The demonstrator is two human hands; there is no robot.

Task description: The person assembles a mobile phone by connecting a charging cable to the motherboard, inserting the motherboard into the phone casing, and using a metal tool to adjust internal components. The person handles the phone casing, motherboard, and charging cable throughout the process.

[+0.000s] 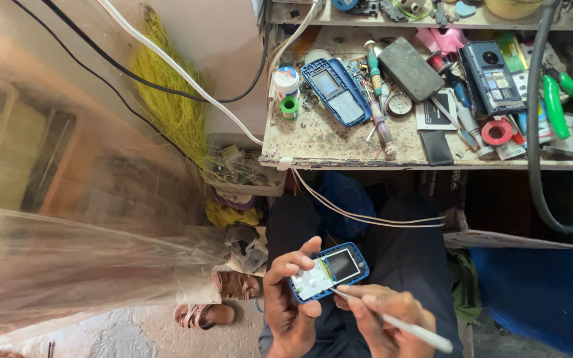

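Note:
My left hand (288, 297) holds a small blue phone (329, 272) over my lap, its front shell off so the white keypad board and dark screen show. The thumb rests on the phone's left end. My right hand (382, 317) grips a thin white tool (407, 325) like a pen; its fine tip touches the lower edge of the phone near the keypad. A matching blue phone housing (337, 91) lies on the workbench (313, 142) above.
The cluttered bench holds screwdrivers (379, 99), a grey block (410, 68), tape rolls (497, 132), green-handled pliers (555, 106), another phone body (492, 78). White cables (366, 215) hang off its edge; a grey hose (534, 132) runs down right. Plastic sheeting (67, 219) fills the left. Sandalled feet (217, 298) below.

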